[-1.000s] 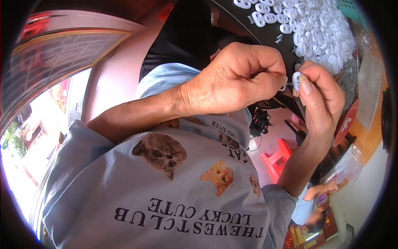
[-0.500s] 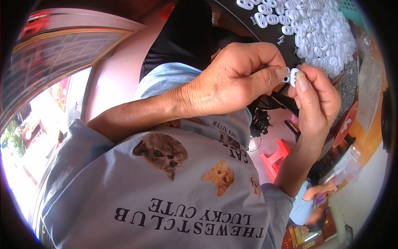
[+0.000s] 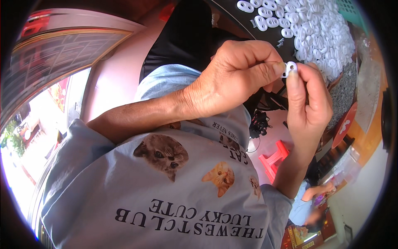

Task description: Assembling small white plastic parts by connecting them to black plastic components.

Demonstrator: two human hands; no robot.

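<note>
My left hand (image 3: 232,79) and my right hand (image 3: 309,103) meet in front of my chest. Both pinch one small white plastic ring piece (image 3: 289,68) between thumb and fingertips. My left forearm crosses over my light blue shirt printed with cats (image 3: 166,182). Just beyond the hands lies a heap of several similar white ring pieces (image 3: 319,29) on a dark surface (image 3: 232,12).
A grey heap of tiny parts (image 3: 344,95) lies right of the white pile, and a green basket (image 3: 352,12) stands at the top right. A red stool (image 3: 273,159) stands on the floor below. Another person (image 3: 311,203) sits at the lower right.
My hands have closed together on the white piece. The right fingers have turned more upright and both thumbs now press on it.
</note>
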